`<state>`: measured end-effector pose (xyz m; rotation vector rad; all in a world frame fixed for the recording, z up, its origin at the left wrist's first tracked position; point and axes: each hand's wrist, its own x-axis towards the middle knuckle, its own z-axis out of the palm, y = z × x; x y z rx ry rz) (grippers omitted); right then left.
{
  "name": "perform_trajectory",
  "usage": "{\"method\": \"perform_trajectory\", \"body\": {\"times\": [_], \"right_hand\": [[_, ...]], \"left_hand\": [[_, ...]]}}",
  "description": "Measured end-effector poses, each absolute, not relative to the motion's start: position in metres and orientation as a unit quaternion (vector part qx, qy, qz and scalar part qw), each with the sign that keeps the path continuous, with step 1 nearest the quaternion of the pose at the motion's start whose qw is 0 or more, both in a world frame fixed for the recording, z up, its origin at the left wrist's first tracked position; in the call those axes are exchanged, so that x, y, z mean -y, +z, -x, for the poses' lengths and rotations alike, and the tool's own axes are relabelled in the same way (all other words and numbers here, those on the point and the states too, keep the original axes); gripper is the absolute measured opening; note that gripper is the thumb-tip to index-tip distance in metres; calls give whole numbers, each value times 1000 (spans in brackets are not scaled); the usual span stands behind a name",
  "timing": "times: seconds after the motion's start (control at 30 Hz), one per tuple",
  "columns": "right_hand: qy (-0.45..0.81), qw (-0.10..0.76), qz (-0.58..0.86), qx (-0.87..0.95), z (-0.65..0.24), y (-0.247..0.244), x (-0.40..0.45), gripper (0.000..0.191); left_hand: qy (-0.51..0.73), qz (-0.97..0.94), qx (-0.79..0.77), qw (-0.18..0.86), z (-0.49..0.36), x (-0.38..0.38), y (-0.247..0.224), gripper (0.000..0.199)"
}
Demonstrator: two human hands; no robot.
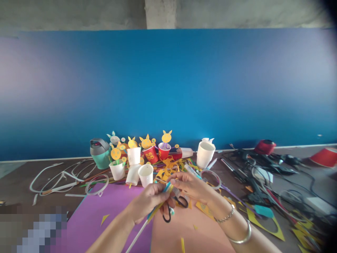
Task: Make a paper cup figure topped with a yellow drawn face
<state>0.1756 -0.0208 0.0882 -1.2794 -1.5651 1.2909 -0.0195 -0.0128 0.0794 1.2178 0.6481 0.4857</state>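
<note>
My left hand is closed around a small bundle of blue and yellow straws. A thin white stick runs from under that hand to the lower left. My right hand has its thumb and fingers pinched at the bundle's top end. Scissors with black handles lie just below and between my hands, partly hidden by the fingers. Beneath my arms are a purple sheet and a salmon-coloured sheet, with small yellow scraps on them.
White paper cups and red cups with yellow animal cut-outs stand along the back. A green container is behind on the left, beside white cables. A glue gun, cords and yellow cut paper crowd the right.
</note>
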Motion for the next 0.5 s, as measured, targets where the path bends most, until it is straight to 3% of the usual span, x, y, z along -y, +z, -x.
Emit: {"method": "perform_trajectory", "body": {"times": [0.1, 0.5], "right_hand": [[612, 331, 450, 560, -175, 93, 20, 53], [666, 372, 392, 514, -177, 77, 13, 43]], "left_hand": [[223, -559, -297, 741, 19, 12, 78, 40], [253, -544, -332, 728, 14, 17, 81, 36]]}}
